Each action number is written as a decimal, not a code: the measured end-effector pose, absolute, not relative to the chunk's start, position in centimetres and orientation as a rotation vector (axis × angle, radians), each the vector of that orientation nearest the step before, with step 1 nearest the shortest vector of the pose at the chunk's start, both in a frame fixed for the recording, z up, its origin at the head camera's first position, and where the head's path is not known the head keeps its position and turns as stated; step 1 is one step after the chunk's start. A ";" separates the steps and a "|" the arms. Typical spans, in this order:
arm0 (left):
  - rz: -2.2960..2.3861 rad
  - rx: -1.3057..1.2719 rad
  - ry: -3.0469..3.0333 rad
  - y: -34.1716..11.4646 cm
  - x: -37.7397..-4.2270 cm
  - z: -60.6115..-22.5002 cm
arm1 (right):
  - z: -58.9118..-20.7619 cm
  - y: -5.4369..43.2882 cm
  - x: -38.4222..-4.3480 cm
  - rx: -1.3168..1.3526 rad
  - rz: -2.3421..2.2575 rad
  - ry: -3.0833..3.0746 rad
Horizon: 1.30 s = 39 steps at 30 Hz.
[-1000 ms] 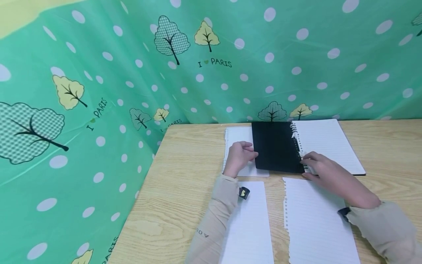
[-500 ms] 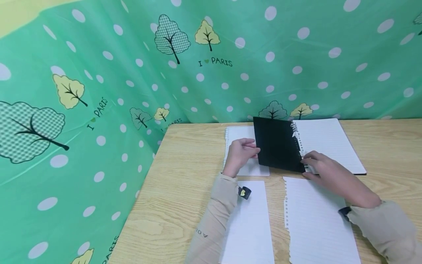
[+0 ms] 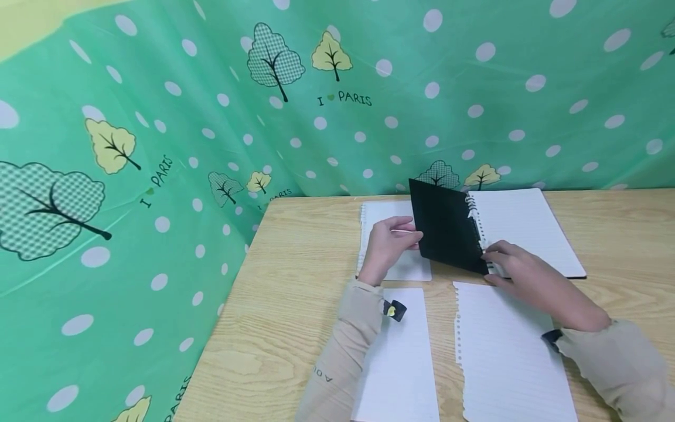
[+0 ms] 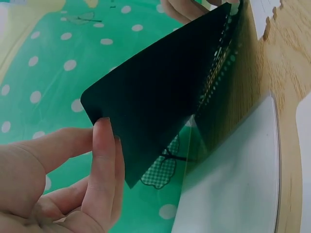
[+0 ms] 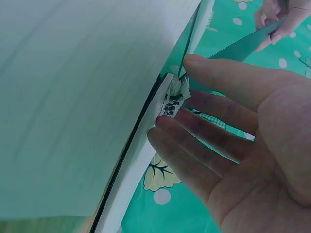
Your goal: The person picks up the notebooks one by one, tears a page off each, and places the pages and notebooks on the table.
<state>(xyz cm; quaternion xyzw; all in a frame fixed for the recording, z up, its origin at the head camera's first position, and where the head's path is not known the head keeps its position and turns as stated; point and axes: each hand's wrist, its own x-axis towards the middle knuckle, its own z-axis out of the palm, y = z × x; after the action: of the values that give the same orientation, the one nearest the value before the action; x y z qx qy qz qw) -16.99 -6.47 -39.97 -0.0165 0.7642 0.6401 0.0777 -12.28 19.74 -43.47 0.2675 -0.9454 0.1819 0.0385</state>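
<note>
An open spiral notebook (image 3: pixel 527 234) lies at the table's back edge, white lined pages on the right. Its black cover (image 3: pixel 448 225) stands tilted up on the left. My left hand (image 3: pixel 387 246) pinches the cover's free edge between thumb and fingers; the left wrist view shows the fingertips on the black cover (image 4: pixel 155 82). At the lower end of the spiral binding (image 3: pixel 477 225), my right hand (image 3: pixel 527 284) holds the spine with thumb and fingers. Crumpled torn paper scraps (image 5: pixel 177 97) cling to the coils beside those fingers.
A torn lined sheet (image 3: pixel 511 351) with ragged holes lies below the notebook. Left of it is another white sheet (image 3: pixel 403 369), partly under the left sleeve. A third white sheet (image 3: pixel 385 211) lies behind the left hand. A green patterned cloth (image 3: pixel 337 135) hangs behind the wooden table (image 3: pixel 263 328).
The black cover has risen from lying nearly flat to a steeper tilt, swinging rightward. My left hand moved slightly right with it. My right hand stayed at the binding.
</note>
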 end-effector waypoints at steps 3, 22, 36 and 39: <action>1.911 -0.056 2.282 -6.3 -16.9 -39.9 | -43.4 19.7 -12.3 0.821 0.554 -2.903; 1.862 0.088 2.286 -5.7 -15.9 -38.8 | -43.2 19.8 -12.3 0.818 0.585 -2.902; 1.938 0.214 2.232 -4.9 -15.4 -38.7 | -40.3 18.8 -12.0 0.745 0.637 -2.800; 1.997 0.236 2.177 -4.7 -15.4 -38.8 | -38.9 17.6 -11.9 0.731 0.687 -2.722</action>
<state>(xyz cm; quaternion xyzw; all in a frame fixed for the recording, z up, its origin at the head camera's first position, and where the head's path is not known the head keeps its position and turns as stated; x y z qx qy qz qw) -15.40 -4.72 -38.81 0.0794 0.7317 0.6711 0.0890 -11.89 17.63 -38.94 0.2502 -0.9315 0.2351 0.1201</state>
